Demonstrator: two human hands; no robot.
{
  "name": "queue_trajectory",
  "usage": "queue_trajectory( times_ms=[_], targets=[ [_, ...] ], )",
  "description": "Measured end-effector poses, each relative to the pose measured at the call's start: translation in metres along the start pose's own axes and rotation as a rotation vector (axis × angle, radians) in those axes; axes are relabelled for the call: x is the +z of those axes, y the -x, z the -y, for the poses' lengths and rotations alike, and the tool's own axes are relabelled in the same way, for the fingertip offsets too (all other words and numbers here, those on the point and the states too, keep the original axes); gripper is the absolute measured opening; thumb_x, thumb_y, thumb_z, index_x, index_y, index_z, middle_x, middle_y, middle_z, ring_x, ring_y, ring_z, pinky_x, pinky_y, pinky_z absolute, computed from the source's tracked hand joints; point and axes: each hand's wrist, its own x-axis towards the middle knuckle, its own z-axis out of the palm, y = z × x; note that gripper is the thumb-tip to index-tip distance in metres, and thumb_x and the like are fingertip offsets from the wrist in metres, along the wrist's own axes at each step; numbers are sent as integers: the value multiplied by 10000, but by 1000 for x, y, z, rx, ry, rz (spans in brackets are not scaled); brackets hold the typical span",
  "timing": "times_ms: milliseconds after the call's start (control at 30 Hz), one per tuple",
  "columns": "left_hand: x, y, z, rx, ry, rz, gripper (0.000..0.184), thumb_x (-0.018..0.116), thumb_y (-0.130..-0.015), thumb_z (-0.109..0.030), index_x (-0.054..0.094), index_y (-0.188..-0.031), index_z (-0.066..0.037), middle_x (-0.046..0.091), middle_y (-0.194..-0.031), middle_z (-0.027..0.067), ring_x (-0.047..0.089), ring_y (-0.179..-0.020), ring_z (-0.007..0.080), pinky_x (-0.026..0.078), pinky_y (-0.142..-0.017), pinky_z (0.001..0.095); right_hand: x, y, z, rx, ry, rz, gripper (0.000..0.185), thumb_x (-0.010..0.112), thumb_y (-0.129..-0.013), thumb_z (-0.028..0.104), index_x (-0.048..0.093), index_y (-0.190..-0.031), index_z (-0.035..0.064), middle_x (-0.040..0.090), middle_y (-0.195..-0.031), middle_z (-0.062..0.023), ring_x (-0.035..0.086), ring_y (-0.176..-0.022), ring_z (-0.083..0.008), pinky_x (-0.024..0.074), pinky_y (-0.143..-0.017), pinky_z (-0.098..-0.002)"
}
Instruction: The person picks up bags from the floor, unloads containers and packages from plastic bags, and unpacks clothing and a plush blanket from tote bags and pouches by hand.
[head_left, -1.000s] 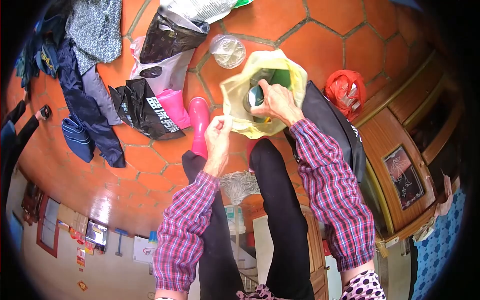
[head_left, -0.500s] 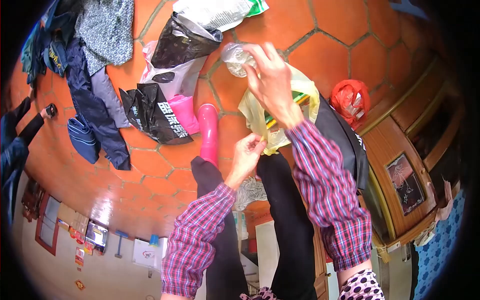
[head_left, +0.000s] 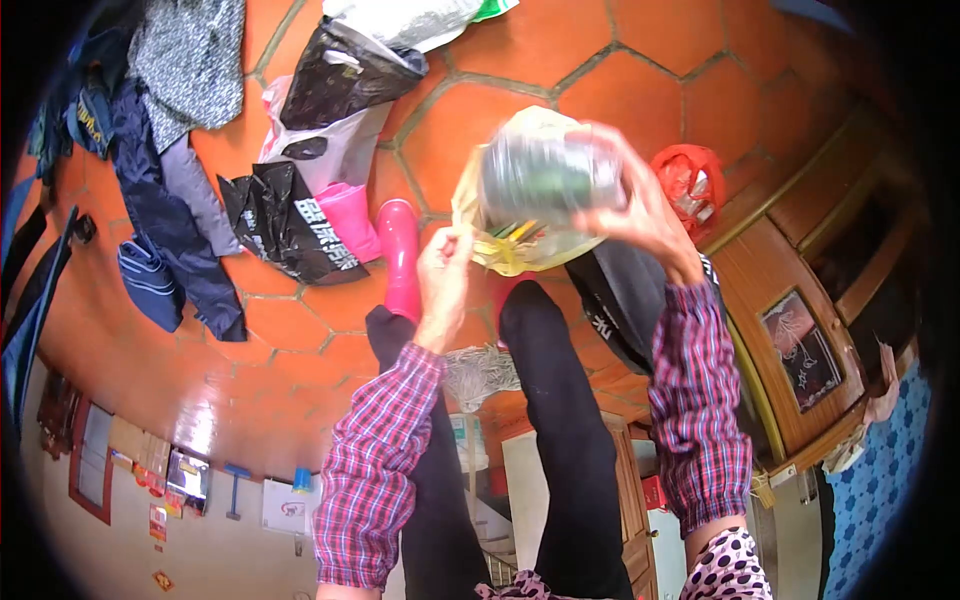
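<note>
My left hand pinches the rim of a thin yellow plastic bag, with its mouth facing up. Over that mouth, my right hand grips a rounded, clear-plastic bundle with something dark green inside. Motion blurs the bundle, so its exact kind does not show. Yellow and green items show inside the bag below it. A black bag with white letters lies under my right forearm.
Pink boots are on my feet. To the left lie black and white plastic bags and dark clothes. A red plastic bag sits by the wooden cabinet at right. Another person's legs show at the far left.
Earlier my right hand held a crumpled clear plastic piece beyond the yellow bag; now it holds a larger clear bundle over the bag's mouth. My left hand has moved slightly left and up, still pinching the rim.
</note>
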Motion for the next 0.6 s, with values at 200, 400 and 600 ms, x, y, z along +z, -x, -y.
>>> queue_trajectory(
  times_ms=[200,400,600],
  targets=[
    [2,12,-2,-5,10,111,88,556,-890,-104,578,-945,-38,593,-856,-14,528,-773,44,415,-697,203,1,9,-60,195,134,373,753,706,-576,135,432,-1271,38,530,-1181,-141,499,-1103,-238,389,-937,-326],
    [-8,29,2,71,-144,166,75,551,-891,-90,574,-942,-41,585,-847,-21,525,-769,39,415,-670,192,22,-20,-101,107,630,-408,410,600,-756,171,538,-1127,6,552,-1048,-260,521,-984,-414,429,-845,-439],
    [-6,38,-2,48,-380,67,80,546,-897,-130,563,-925,-57,560,-807,-38,499,-723,32,384,-603,172,19,-8,-38,-43,811,-768,400,672,-677,129,550,-1051,62,535,-926,-142,532,-900,-321,450,-743,-412]
  ],
)
